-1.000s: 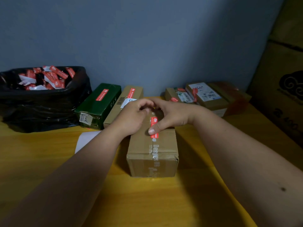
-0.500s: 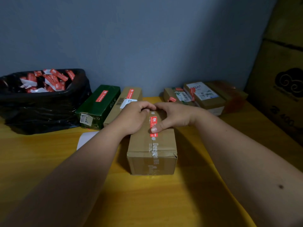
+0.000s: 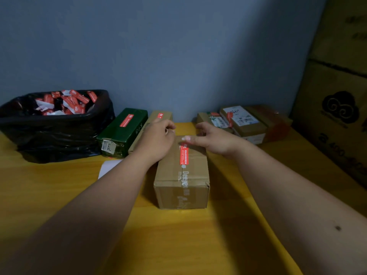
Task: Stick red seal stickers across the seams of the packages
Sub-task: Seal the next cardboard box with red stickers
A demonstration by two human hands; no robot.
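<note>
Atop the brown box (image 3: 181, 171), the red sticker (image 3: 184, 153) runs lengthwise along the seam, its far end under the loose-fingered right hand (image 3: 213, 138), the nearer one; the left hand (image 3: 158, 138) curls empty.

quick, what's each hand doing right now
Left hand: fingers loosely curled over the far end of the cardboard box; whether it holds anything cannot be told.
Right hand: open, thumb extended above the red seal sticker.

The left hand (image 3: 156, 138) hid the box's (image 3: 181, 175) far left corner; the sticker's (image 3: 184, 154) print was too small to read.
</note>
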